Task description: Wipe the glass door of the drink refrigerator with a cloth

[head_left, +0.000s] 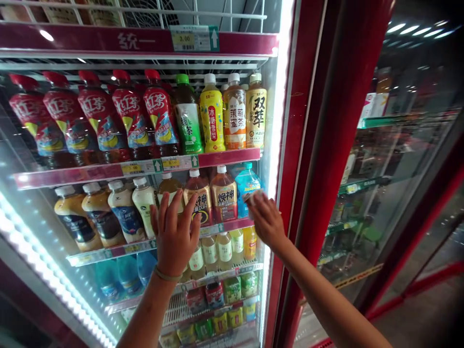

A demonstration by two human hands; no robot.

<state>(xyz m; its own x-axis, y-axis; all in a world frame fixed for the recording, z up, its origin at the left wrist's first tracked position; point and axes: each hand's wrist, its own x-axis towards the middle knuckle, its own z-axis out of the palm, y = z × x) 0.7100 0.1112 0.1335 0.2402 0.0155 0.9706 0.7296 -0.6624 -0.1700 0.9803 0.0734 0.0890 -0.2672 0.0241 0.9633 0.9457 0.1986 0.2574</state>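
Note:
My left hand [176, 232] is raised in front of the third shelf, fingers spread and holding nothing. It covers part of the cream-labelled bottle [145, 203] and the bottles beside it. Small reflections suggest a glass pane between the hands and the drinks; whether the left fingertips touch it I cannot tell. My right hand [268, 220] is in front of the shelf's right end, its fingers pressed over a small pale cloth [253, 195], mostly hidden. Just behind that cloth stands a blue bottle [247, 181], next to a brown energy drink bottle [224, 193].
A lit drinks cooler holds rows of bottles, with red-capped tea bottles [128, 116] on an upper shelf behind a maroon price rail [228, 157]. The red door frame [326, 159] rises to the right. Beyond it, another glass-fronted cabinet shows green-edged shelves [373, 118].

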